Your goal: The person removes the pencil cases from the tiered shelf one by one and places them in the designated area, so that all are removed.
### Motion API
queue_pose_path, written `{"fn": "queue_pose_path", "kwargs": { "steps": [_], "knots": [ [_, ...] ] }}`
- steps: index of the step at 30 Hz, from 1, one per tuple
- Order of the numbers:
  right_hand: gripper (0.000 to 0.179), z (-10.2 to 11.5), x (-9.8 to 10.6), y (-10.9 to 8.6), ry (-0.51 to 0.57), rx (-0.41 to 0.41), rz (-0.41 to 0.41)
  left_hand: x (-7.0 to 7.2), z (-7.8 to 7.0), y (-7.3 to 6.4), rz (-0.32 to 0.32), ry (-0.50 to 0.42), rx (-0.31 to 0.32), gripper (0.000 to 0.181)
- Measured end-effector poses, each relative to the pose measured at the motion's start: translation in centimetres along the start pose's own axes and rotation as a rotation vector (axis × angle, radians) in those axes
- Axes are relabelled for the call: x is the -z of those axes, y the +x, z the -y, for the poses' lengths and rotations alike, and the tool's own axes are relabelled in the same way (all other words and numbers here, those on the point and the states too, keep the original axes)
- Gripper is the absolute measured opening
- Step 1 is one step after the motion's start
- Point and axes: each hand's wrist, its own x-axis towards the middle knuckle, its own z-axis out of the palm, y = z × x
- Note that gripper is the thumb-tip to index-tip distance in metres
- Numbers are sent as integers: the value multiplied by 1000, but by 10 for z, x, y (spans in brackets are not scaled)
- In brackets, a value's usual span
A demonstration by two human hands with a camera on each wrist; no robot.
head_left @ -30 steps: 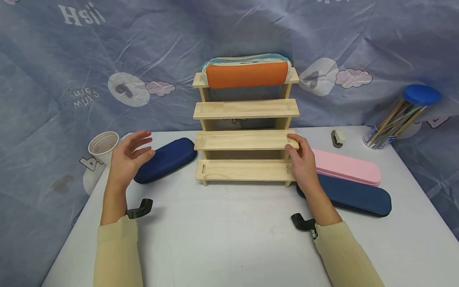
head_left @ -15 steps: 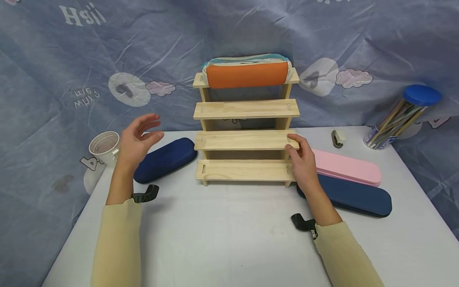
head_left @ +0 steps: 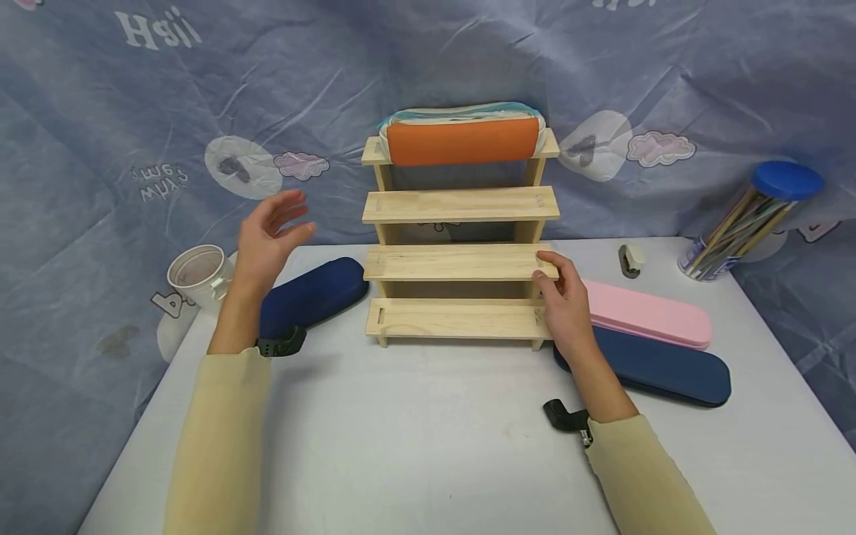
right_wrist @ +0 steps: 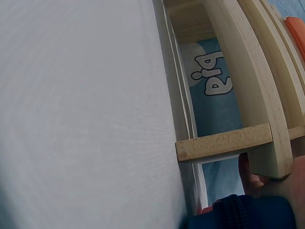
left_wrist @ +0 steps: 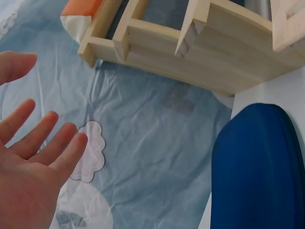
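Observation:
A four-tier light wooden rack [head_left: 461, 205] stands at the back of the table. On its top tier lies an orange pencil case [head_left: 463, 143] with a white and light-blue upper part. My right hand [head_left: 565, 301] grips the right end of the second-lowest board, thumb below and fingers on top; the right wrist view shows that board end [right_wrist: 269, 164] from the side. My left hand [head_left: 264, 241] is raised left of the rack, holding nothing, with its fingers apart in the left wrist view. Beneath it lies a navy case [head_left: 317, 292].
Right of the rack lie a pink case [head_left: 649, 313] and a dark-blue case [head_left: 662, 368]. Behind them are a small white-and-dark item [head_left: 631, 261] and a blue-lidded jar of sticks [head_left: 745, 223]. A white cup [head_left: 194, 267] stands left, before the fabric backdrop [head_left: 321, 82].
My left hand has risen forward and slightly to the right, away from the cup. My right hand stays on the rack's board, and the rack has not moved.

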Motion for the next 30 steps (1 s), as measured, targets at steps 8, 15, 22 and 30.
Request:
{"fn": "queue_pose_path", "kwargs": {
  "steps": [8, 15, 22, 30],
  "knots": [
    [40, -1, -1, 0, 15, 3, 8, -12, -3, 12, 15, -10, 12, 57],
    [40, 0, 0, 1, 6, -3, 0, -20, -6, 26, 45, -29, 31, 60],
    [41, -1, 0, 0, 18, -5, 1, -28, -13, 37, 61, -39, 33, 60],
    [40, -1, 1, 1, 3, -1, 5, -36, -23, 46, 85, 20, 38, 61]
  ]
}}
